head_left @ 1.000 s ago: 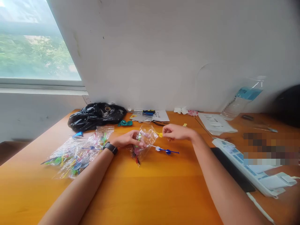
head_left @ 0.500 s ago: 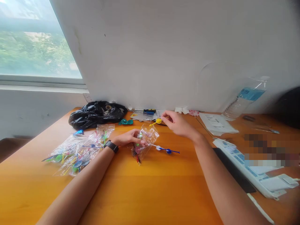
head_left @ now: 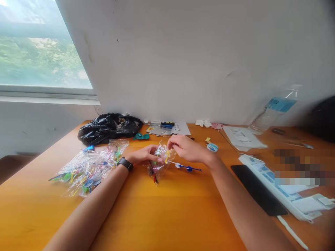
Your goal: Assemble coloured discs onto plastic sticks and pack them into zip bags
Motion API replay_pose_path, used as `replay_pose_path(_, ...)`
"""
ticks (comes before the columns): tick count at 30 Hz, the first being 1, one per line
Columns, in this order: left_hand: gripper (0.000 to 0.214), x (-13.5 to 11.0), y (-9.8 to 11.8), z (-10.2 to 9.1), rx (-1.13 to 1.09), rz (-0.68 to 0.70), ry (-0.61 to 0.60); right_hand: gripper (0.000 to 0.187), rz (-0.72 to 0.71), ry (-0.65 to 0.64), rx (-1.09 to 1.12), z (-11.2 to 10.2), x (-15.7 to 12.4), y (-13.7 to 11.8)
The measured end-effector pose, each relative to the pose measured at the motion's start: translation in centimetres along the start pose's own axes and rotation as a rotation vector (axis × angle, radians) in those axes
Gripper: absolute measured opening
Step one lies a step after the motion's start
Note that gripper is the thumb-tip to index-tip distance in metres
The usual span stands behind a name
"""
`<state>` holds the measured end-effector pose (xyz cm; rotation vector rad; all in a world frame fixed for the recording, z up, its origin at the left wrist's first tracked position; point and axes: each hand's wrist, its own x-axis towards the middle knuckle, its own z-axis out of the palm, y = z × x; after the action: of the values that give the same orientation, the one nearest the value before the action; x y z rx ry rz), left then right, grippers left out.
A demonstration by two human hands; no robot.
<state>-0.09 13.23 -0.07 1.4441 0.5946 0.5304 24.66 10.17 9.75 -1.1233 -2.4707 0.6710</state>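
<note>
My left hand (head_left: 145, 154) grips a clear plastic bag (head_left: 163, 167) with small coloured plastic pieces inside, green, pink and red among them. At the bag's upper right, my right hand (head_left: 184, 148) pinches a small yellow plastic piece (head_left: 167, 155) that reaches into or against the bag; the film hides which. A thin plastic stick with white and blue round parts (head_left: 188, 169) lies on the table just right of the bag. More filled clear bags (head_left: 86, 170) lie beside my left forearm, which wears a black watch.
Behind my hands lie a black plastic bag (head_left: 104, 129), a green wrapper (head_left: 141, 136), a screwdriver (head_left: 166, 124) on paper and a round white-and-blue item (head_left: 212, 147). To the right are a phone-like black slab (head_left: 258, 190), a white power strip (head_left: 272, 188) and a tilted bottle (head_left: 274, 109).
My right hand has moved left and down, bringing the yellow piece from above the table to the bag. My left hand still holds the bag in the same place.
</note>
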Motion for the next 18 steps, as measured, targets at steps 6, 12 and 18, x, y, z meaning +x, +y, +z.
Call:
replay_pose_path(6, 0.048, 0.2, -0.1, -0.2, 0.003, 0.023, -0.08, 0.028, 0.063, -0.044, -0.1, 1.3, 0.3, 0.4)
replay_pose_path(12, 0.05, 0.0, 0.0, -0.2, -0.027, 0.025, -0.068, 0.023, -0.022, 0.087, 0.036, 1.1, 0.9, 0.3)
replay_pose_path(18, 0.049, 0.0, -0.1, -0.1, -0.204, 0.129, 0.11, 0.014, 0.241, 0.029, -0.039, -1.8, -0.2, 2.4)
